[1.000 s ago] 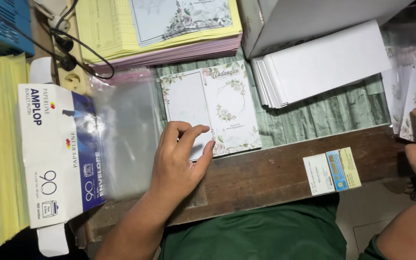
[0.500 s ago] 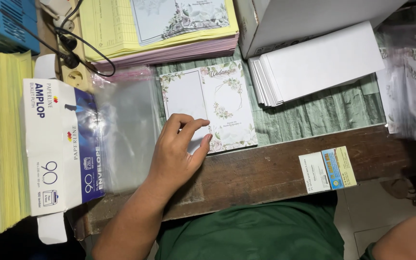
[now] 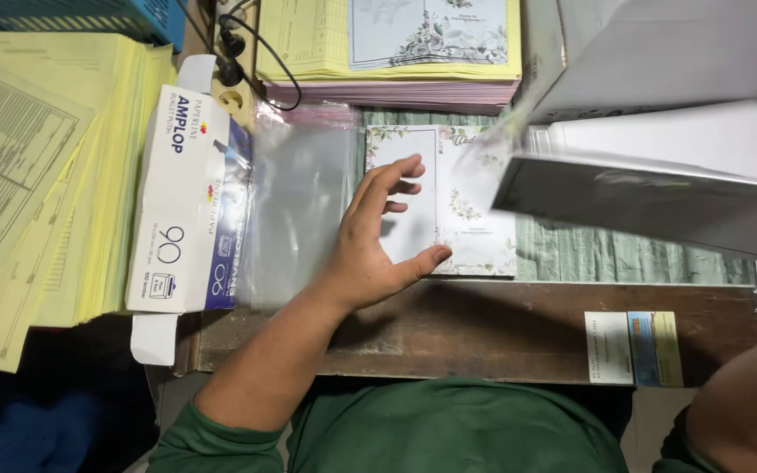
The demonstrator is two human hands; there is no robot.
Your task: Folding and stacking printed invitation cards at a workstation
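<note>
Two hands are seen from above a wooden surface point(image 3: 501, 328). The left hand point(image 3: 377, 235) is spread flat, its grip fully open and closed on nothing, with the fingertips and thumb resting on the left part of a white floral card point(image 3: 475, 236) that lies on the striped green covering just beyond the wood. A clear plastic sleeve point(image 3: 298, 206) lies just beside the card, to its left, touching a white and blue envelope box point(image 3: 187, 206). A blurred stack of white sheets in clear wrap point(image 3: 650, 197) is held above the card's right side; only the right arm shows at the lower right edge, so its grip cannot be told. Yellow paper stacks point(image 3: 37, 175) lie at the left
</note>
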